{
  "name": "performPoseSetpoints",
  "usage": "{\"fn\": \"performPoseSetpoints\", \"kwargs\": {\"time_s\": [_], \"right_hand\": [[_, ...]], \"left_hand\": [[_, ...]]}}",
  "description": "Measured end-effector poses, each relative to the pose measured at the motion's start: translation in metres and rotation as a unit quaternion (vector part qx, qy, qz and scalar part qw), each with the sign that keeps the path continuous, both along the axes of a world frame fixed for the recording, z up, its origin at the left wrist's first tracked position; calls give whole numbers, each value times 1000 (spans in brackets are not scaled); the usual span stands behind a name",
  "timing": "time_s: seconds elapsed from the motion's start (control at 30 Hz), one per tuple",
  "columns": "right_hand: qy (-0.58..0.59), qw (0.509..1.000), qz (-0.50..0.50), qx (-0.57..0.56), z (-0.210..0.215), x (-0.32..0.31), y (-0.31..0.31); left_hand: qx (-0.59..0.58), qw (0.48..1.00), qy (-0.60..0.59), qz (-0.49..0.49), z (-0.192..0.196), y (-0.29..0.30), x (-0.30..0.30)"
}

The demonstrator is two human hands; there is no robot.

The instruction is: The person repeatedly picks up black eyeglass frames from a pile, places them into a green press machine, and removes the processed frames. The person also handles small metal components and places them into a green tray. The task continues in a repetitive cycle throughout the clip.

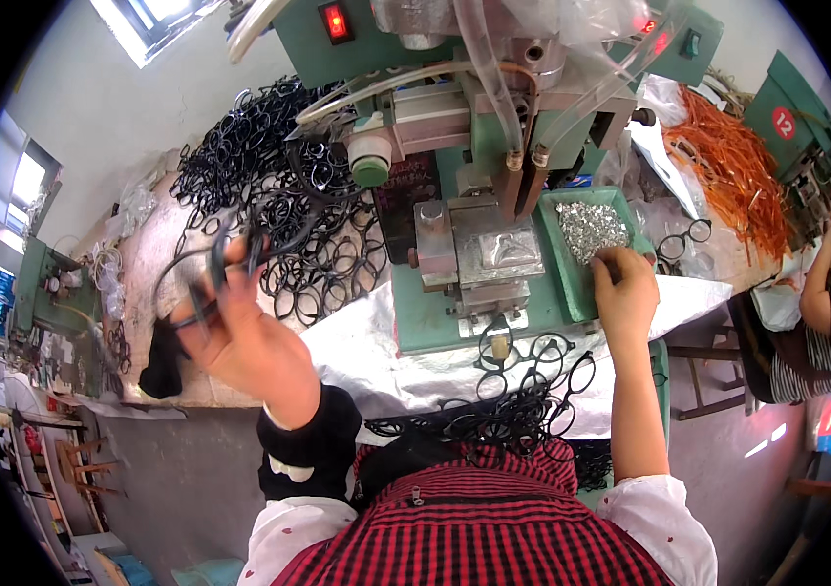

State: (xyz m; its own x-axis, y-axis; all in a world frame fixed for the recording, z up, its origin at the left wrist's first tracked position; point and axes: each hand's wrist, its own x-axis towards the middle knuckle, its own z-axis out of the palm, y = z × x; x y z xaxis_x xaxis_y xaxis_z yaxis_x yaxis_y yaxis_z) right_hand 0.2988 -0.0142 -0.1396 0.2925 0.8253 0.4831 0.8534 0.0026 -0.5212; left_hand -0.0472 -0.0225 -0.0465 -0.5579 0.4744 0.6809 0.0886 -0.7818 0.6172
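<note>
My left hand point(254, 337), smeared by motion, is raised at the left of the bench with black eyeglass frames point(173, 278) in its fingers; how many it holds I cannot tell. Beyond it spreads a large heap of black eyeglass frames point(239, 146). My right hand point(625, 293) reaches into a green tray point(572, 283) and its fingertips pinch at the edge of a pile of small silvery metal parts point(591, 230). What lies between those fingertips is hidden. More black frames point(523, 400) lie in a tangle at the bench's front edge, by my lap.
A green bench press point(493, 127) with a metal fixture point(498, 254) stands between my hands, hoses hanging above it. Orange strips point(728, 166) are piled at the right, near a single pair of frames point(684, 239). Another person point(811, 322) sits at the far right.
</note>
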Motion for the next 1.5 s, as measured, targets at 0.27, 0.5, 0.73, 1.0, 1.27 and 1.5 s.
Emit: {"fn": "performPoseSetpoints", "kwargs": {"time_s": [0.27,0.5,0.73,1.0,1.27,1.5], "right_hand": [[159,986,14,54,-2,-2,-5],[234,971,19,45,-3,-19,2],[189,981,-32,31,-5,38,19],[120,992,40,6,-12,8,-2],[24,999,20,-27,-9,1,-51],[113,991,64,-20,4,-12,-15]], "left_hand": [[-63,988,54,128,-59,75,-62],[205,821,527,-81,-5,-17,58],[248,790,554,-88,-18,11,88],[278,831,481,-34,-30,8,98],[-143,711,613,-313,-93,-105,67],[-114,691,670,-246,-119,-113,95]]}}
